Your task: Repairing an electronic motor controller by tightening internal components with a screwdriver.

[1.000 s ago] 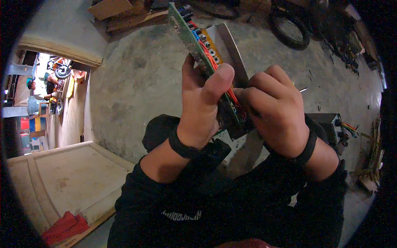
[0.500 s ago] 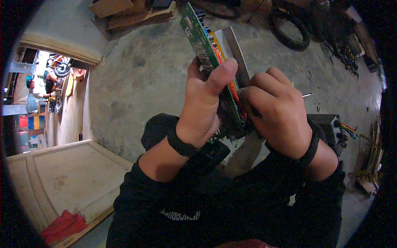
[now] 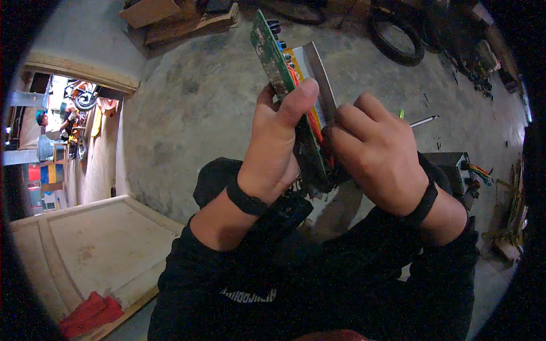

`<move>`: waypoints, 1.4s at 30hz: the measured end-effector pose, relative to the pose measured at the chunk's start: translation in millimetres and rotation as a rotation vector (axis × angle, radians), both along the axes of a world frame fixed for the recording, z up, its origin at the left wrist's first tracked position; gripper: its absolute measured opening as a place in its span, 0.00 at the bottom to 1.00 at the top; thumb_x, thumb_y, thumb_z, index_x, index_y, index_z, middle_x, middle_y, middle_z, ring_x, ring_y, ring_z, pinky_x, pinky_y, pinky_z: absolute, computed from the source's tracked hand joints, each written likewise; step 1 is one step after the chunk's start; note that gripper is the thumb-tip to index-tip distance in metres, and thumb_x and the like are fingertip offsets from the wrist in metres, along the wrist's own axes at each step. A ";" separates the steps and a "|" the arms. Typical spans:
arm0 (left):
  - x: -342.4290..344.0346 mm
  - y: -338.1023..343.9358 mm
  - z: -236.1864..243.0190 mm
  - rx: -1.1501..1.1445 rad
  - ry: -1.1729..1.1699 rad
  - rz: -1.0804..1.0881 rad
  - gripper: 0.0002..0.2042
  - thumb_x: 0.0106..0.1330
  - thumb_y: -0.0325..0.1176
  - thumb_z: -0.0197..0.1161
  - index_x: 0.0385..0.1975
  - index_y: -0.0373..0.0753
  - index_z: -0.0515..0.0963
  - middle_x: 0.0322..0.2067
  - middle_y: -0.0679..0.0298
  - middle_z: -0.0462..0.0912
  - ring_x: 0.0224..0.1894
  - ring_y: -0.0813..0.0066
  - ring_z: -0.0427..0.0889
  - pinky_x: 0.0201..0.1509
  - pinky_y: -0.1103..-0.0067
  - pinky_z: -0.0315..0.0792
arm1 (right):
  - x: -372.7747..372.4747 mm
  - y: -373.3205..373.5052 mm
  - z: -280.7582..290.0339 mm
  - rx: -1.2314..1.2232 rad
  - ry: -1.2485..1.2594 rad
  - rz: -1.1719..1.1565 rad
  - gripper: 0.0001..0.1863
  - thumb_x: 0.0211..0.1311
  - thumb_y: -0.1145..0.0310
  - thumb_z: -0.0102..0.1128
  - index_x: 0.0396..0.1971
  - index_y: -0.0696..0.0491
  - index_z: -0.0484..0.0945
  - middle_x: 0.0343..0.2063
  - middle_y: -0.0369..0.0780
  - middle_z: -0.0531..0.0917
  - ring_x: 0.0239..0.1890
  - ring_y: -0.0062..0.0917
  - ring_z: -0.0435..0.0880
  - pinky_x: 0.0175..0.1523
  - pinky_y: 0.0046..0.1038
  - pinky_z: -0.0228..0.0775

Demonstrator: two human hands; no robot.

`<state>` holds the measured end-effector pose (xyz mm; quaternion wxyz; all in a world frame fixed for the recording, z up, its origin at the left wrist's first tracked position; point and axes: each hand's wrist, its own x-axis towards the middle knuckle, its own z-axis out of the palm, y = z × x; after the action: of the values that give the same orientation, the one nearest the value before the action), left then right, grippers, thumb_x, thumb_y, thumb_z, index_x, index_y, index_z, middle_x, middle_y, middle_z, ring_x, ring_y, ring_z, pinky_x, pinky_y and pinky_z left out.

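My left hand [image 3: 268,142] grips a green circuit board [image 3: 269,51] tilted on edge, thumb across its component side and fingers behind it. Red-orange wires [image 3: 293,75] run along that side, beside a yellow strip and a grey metal plate [image 3: 323,79]. Close against the lower part of the board and plate is my right hand [image 3: 378,156], its fingers curled in. Whatever the right fingertips pinch, if anything, is hidden behind the knuckles. Dark bands circle both wrists.
On the floor to the right lie a thin metal tool [image 3: 425,121] and a dark metal box [image 3: 449,166] with coloured wires. A tire [image 3: 418,57] and cardboard [image 3: 196,25] lie at the back. A red cloth [image 3: 94,314] rests on a pale panel [image 3: 102,244]. People show through the doorway.
The board has dipped slightly in view, with both hands still at it. My right hand has shifted a little left, and more of the thin metal tool on the floor shows.
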<state>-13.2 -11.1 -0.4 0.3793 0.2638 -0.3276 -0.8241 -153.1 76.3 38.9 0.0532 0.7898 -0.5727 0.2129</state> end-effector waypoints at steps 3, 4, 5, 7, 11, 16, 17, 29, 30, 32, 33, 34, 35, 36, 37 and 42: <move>1.1 -1.7 -4.3 0.013 0.031 -0.036 0.25 0.59 0.42 0.72 0.49 0.36 0.69 0.39 0.66 0.76 0.39 0.77 0.78 0.45 0.76 0.75 | -0.8 0.3 -1.8 0.039 0.014 0.029 0.06 0.44 0.68 0.58 0.25 0.50 0.75 0.29 0.35 0.72 0.35 0.30 0.75 0.29 0.31 0.75; 1.7 -1.9 -5.4 -0.011 0.013 -0.016 0.25 0.59 0.42 0.72 0.49 0.36 0.69 0.39 0.66 0.76 0.39 0.78 0.78 0.45 0.76 0.74 | 0.1 0.1 -2.7 0.027 0.010 0.028 0.06 0.44 0.69 0.58 0.26 0.50 0.75 0.29 0.35 0.72 0.35 0.30 0.75 0.29 0.31 0.75; 2.1 -1.8 -5.5 -0.035 -0.005 0.005 0.26 0.59 0.43 0.72 0.49 0.36 0.69 0.39 0.66 0.76 0.39 0.78 0.77 0.45 0.76 0.74 | 0.8 0.0 -2.7 0.015 0.006 0.027 0.07 0.44 0.69 0.58 0.26 0.51 0.75 0.29 0.36 0.72 0.35 0.31 0.75 0.29 0.31 0.75; 0.4 -0.5 -4.9 -0.030 -0.001 0.011 0.26 0.59 0.44 0.72 0.49 0.36 0.69 0.39 0.66 0.76 0.40 0.78 0.77 0.46 0.77 0.74 | 0.4 0.9 -2.3 0.014 -0.003 0.013 0.07 0.44 0.69 0.58 0.27 0.51 0.74 0.29 0.36 0.72 0.35 0.31 0.75 0.29 0.31 0.75; 1.9 0.2 1.4 0.018 -0.010 0.010 0.26 0.59 0.45 0.71 0.50 0.36 0.68 0.39 0.66 0.76 0.40 0.78 0.77 0.46 0.77 0.74 | -0.7 0.6 -2.2 0.023 -0.042 0.006 0.07 0.45 0.69 0.58 0.27 0.51 0.74 0.29 0.36 0.72 0.35 0.31 0.75 0.29 0.31 0.74; -5.2 -3.9 -1.7 0.033 0.027 0.005 0.26 0.60 0.45 0.70 0.50 0.37 0.69 0.39 0.65 0.76 0.39 0.77 0.78 0.45 0.77 0.75 | -6.1 -1.7 -3.5 -0.019 -0.065 0.004 0.08 0.45 0.69 0.58 0.29 0.50 0.75 0.30 0.36 0.73 0.35 0.31 0.75 0.29 0.31 0.74; -5.9 -4.7 -3.5 0.057 0.039 -0.010 0.25 0.60 0.45 0.70 0.49 0.37 0.69 0.39 0.65 0.76 0.39 0.77 0.78 0.45 0.77 0.75 | -8.1 -2.3 -2.8 -0.019 -0.079 0.023 0.08 0.45 0.69 0.58 0.29 0.50 0.75 0.30 0.36 0.73 0.35 0.31 0.75 0.29 0.30 0.74; -13.1 -7.2 -7.0 0.108 0.048 -0.101 0.24 0.61 0.45 0.70 0.49 0.39 0.70 0.39 0.66 0.77 0.40 0.77 0.79 0.45 0.76 0.76 | -17.2 -7.3 2.0 0.009 -0.024 0.054 0.07 0.44 0.69 0.58 0.27 0.50 0.76 0.29 0.35 0.72 0.35 0.30 0.74 0.29 0.29 0.75; -13.3 -7.4 -7.2 0.108 0.047 -0.101 0.24 0.61 0.45 0.70 0.49 0.39 0.70 0.39 0.66 0.77 0.40 0.77 0.79 0.45 0.76 0.76 | -17.4 -8.4 1.0 0.009 -0.025 0.054 0.07 0.44 0.69 0.58 0.27 0.50 0.76 0.29 0.35 0.72 0.35 0.30 0.74 0.29 0.29 0.75; -13.9 -7.5 -7.3 0.117 0.037 -0.094 0.24 0.60 0.45 0.70 0.49 0.38 0.70 0.38 0.66 0.77 0.39 0.76 0.79 0.44 0.76 0.76 | -17.5 -10.1 -1.3 0.015 -0.023 0.064 0.08 0.44 0.69 0.58 0.28 0.50 0.77 0.30 0.34 0.73 0.35 0.30 0.74 0.30 0.28 0.75; -15.2 -7.5 -6.2 0.115 0.038 -0.095 0.24 0.60 0.45 0.70 0.49 0.38 0.70 0.38 0.66 0.77 0.39 0.76 0.79 0.44 0.76 0.76 | -18.1 -9.9 0.0 0.013 -0.021 0.063 0.08 0.44 0.69 0.58 0.28 0.50 0.77 0.30 0.34 0.73 0.35 0.30 0.74 0.30 0.28 0.75; -16.6 -7.5 -5.2 0.114 0.042 -0.092 0.24 0.61 0.45 0.70 0.48 0.38 0.70 0.38 0.67 0.77 0.38 0.76 0.79 0.43 0.76 0.76 | -18.6 -9.4 1.6 0.025 -0.009 0.065 0.08 0.44 0.69 0.58 0.28 0.51 0.77 0.30 0.34 0.73 0.35 0.30 0.74 0.30 0.28 0.75; -17.6 -7.5 -4.0 0.113 0.046 -0.089 0.24 0.61 0.45 0.70 0.48 0.38 0.70 0.37 0.67 0.77 0.38 0.76 0.79 0.43 0.76 0.76 | -19.0 -9.1 3.2 0.036 0.003 0.066 0.08 0.44 0.69 0.58 0.28 0.51 0.77 0.30 0.34 0.73 0.36 0.30 0.74 0.30 0.28 0.76; -17.3 -7.4 -3.2 0.113 0.045 -0.090 0.24 0.61 0.45 0.70 0.48 0.38 0.70 0.37 0.67 0.77 0.38 0.76 0.79 0.43 0.76 0.76 | -18.9 -9.0 3.5 0.036 0.002 0.066 0.08 0.44 0.69 0.58 0.28 0.51 0.77 0.30 0.34 0.73 0.36 0.30 0.74 0.30 0.28 0.76; -16.9 -7.3 -1.9 0.115 0.045 -0.088 0.23 0.61 0.45 0.70 0.48 0.38 0.70 0.36 0.67 0.77 0.37 0.77 0.79 0.42 0.76 0.76 | -18.7 -8.9 3.9 0.043 0.004 0.061 0.08 0.44 0.69 0.58 0.28 0.51 0.77 0.30 0.34 0.73 0.36 0.30 0.74 0.30 0.29 0.75; -14.8 -10.2 -6.2 0.139 0.062 -0.085 0.23 0.61 0.46 0.69 0.47 0.39 0.71 0.35 0.67 0.77 0.37 0.78 0.79 0.41 0.77 0.76 | -19.5 -9.6 0.2 0.018 -0.004 0.067 0.09 0.43 0.68 0.59 0.28 0.50 0.77 0.30 0.35 0.73 0.36 0.30 0.74 0.31 0.29 0.75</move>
<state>-28.1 -21.3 -6.6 0.3348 0.2497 -0.2684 -0.8681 -172.6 66.7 39.1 0.0378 0.8085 -0.5480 0.2113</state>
